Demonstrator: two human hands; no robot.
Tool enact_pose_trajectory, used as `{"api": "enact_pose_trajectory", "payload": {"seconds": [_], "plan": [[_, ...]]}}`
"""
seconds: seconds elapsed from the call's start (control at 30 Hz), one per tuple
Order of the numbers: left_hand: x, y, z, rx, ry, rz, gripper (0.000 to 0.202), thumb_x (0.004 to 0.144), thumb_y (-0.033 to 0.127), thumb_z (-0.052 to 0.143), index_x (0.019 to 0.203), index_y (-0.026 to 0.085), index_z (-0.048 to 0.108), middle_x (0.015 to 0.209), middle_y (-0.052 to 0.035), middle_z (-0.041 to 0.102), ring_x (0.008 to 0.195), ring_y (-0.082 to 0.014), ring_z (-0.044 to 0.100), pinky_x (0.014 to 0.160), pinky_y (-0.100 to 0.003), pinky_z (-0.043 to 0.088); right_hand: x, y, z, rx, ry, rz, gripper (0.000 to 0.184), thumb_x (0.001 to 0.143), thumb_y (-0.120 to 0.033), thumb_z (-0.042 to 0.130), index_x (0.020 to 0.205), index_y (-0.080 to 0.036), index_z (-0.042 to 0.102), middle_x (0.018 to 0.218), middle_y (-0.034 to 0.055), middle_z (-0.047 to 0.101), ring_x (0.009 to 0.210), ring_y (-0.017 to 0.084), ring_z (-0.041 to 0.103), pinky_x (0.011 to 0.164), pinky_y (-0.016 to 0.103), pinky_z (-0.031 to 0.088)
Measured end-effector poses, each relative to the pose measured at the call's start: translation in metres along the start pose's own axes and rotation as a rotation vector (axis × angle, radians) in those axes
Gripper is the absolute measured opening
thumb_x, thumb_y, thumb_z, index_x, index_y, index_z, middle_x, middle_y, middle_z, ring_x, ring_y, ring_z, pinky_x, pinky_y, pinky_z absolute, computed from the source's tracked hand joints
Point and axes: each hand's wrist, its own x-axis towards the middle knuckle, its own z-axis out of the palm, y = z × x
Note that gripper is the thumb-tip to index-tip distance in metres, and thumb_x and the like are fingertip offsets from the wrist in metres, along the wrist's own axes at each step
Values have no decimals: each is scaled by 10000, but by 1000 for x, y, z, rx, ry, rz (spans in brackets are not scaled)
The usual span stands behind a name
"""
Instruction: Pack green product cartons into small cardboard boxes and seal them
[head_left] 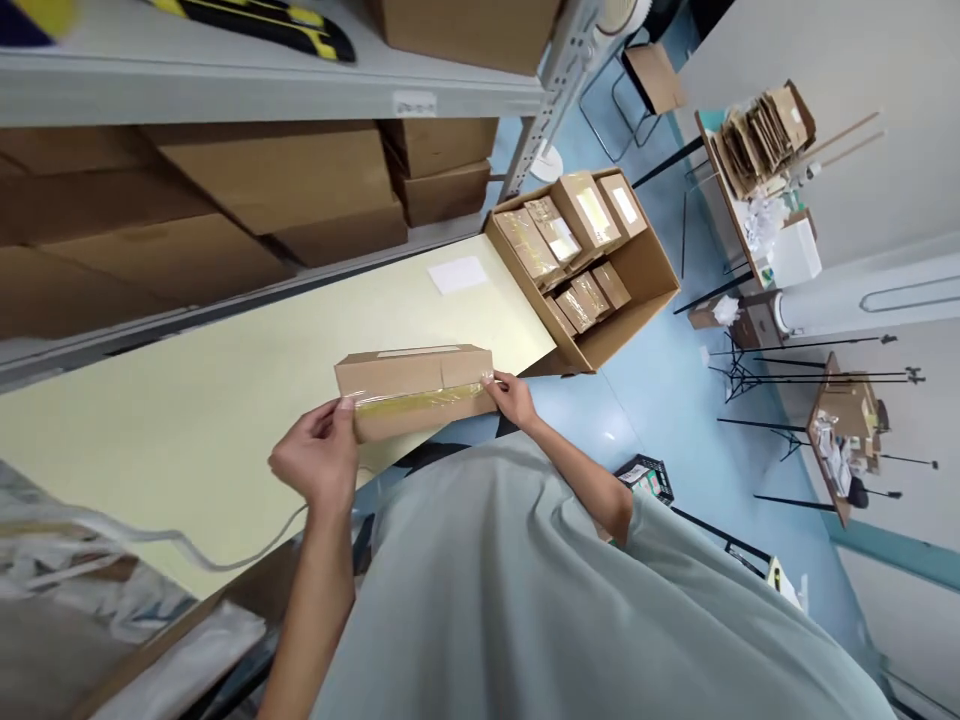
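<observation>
A long cardboard box (416, 372) with a strip of shiny yellowish tape along its near side is held in front of my body, over the edge of the pale yellow table (247, 400). My left hand (322, 452) grips its left end, thumb and fingers closed at the taped corner. At the opposite end, my right hand (513, 398) pinches the right corner, thumb on the tape. Part of a white label shows on the box's upper face. Beyond it, a white paper slip (457, 275) lies flat on the table.
An open carton (630, 335) with several taped small boxes stands at the table's right end. Metal shelving (300, 95) with large cardboard boxes runs along the far side; a black-and-yellow cutter (262, 25) lies on its upper shelf. A grey cable (202, 560) crosses the table's left part.
</observation>
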Motion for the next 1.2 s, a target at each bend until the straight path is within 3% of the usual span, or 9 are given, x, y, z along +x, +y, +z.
{"api": "enact_pose_trajectory", "payload": {"seconds": [0.2,0.33,0.47,0.6,0.7,0.83,0.97,1.07,1.2], "plan": [[-31,56,61,-31,30,184,498,857,608,759,1081,184,895,1067,-130,912,1064,-389,896,1066,-529,717,-4,18,-77,102,75,-50,504,1102,-648,665,1374,-273,864,1312,72,846,1146,274,809,988,361,664],[-50,99,115,-16,82,220,504,877,598,752,1104,174,904,1083,-139,914,1093,-404,896,1066,-546,721,13,26,-136,185,70,-54,508,1098,-627,710,1451,-287,843,1422,93,808,1155,264,802,946,353,671],[-81,155,176,23,38,274,502,908,568,768,1153,157,919,1109,-138,915,1090,-389,896,1069,-542,722,28,40,-207,257,134,-20,488,1106,-641,703,1388,-278,866,1356,92,819,1190,265,774,951,343,662],[-112,211,239,60,-74,358,466,987,532,759,1240,174,917,1209,-124,913,1119,-337,885,1119,-519,698,37,62,-274,294,270,30,483,1129,-649,658,1267,-238,871,1274,99,837,1199,273,740,1021,365,628],[-118,235,296,159,-300,447,448,1056,492,709,1357,211,885,1320,-109,893,1214,-310,857,1205,-495,646,48,88,-308,290,395,92,513,1131,-668,616,1208,-215,845,1216,100,845,1156,273,736,1046,388,610],[-94,236,396,328,-647,518,524,1071,358,595,1531,202,790,1482,-122,813,1317,-322,791,1232,-488,619,81,135,-326,266,521,180,537,1088,-652,598,1241,-178,800,1257,154,841,1190,298,752,1075,427,606],[-56,226,487,532,-793,524,578,1019,244,584,1560,161,769,1407,-164,769,1349,-358,746,1283,-504,566,124,175,-324,271,498,237,516,1035,-630,605,1253,-189,760,1274,167,846,1239,305,757,1127,455,605],[-33,218,527,539,-868,539,570,950,177,639,1497,133,795,1383,-184,770,1367,-386,719,1296,-515,544,147,191,-322,289,466,273,541,1016,-610,602,1330,-186,722,1388,190,825,1309,303,761,1176,461,596],[-13,210,549,456,-899,563,532,894,134,696,1410,106,823,1317,-191,779,1317,-406,718,1285,-594,535,161,199,-321,334,423,334,517,1015,-554,617,1357,-178,706,1436,202,810,1358,307,760,1231,494,580]]}}
